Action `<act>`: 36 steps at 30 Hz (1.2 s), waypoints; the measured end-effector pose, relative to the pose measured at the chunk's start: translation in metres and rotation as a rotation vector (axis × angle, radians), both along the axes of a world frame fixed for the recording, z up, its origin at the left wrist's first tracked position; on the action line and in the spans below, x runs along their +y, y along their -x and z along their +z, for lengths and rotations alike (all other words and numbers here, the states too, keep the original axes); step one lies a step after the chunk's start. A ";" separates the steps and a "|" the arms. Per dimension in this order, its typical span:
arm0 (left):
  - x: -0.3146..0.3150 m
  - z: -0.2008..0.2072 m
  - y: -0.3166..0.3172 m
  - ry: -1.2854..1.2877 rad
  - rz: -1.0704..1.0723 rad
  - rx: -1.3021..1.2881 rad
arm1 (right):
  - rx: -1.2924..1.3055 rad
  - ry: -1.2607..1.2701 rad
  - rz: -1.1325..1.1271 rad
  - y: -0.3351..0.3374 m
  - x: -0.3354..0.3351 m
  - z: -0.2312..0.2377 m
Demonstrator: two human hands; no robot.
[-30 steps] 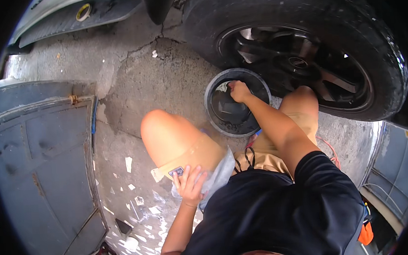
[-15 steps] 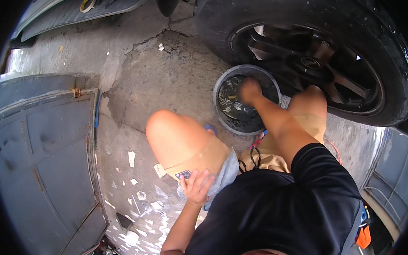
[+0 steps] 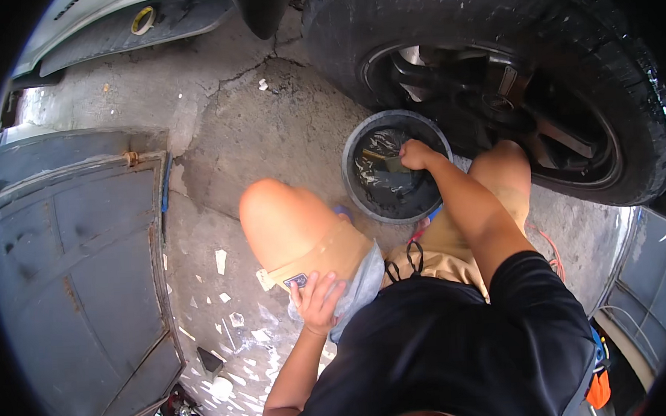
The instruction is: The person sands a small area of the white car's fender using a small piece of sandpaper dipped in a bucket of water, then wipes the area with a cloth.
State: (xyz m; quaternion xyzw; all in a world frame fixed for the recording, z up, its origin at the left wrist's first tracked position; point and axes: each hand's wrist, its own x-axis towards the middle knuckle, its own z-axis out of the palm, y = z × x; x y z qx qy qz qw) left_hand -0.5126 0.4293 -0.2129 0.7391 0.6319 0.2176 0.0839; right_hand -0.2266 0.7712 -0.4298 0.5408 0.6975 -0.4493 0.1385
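Note:
A round dark bucket [image 3: 444, 138] holding water stands in front of me, close to the wheel. Inside its rim is my right hand [image 3: 418, 155], fingers closed on the edge of a flat, dark olive piece [image 3: 398, 162] whose kind I cannot make out. A yellowish strip shows beside that piece, and white glints lie on the water. My left hand [image 3: 320, 302] rests on my left thigh with fingers apart, over the hem of my tan shorts [image 3: 328, 261]. A grey-blue cloth [image 3: 360, 286] lies next to it on the thigh.
A big black tyre [image 3: 347, 49] with a dark spoked rim rises at the right. At the left stands a grey metal gate [image 3: 72, 259]. White scraps [image 3: 221, 261] litter the cracked concrete floor. A tape roll [image 3: 143, 20] sits on a vehicle's ledge at the upper left.
My right hand, blurred before, is higher and to the right in the bucket, and the olive piece now shows in its fingers. My left hand stays on the thigh.

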 end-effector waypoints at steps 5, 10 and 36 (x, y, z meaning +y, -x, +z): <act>0.025 0.010 0.001 0.049 -0.025 -0.030 | 0.374 0.057 -0.227 -0.002 0.012 0.077; 0.078 0.050 0.004 0.078 -0.193 -0.104 | 0.778 0.234 -0.593 0.004 0.001 0.148; 0.288 -0.013 -0.067 0.603 0.113 -1.424 | 0.687 -1.783 -0.021 0.030 0.032 0.560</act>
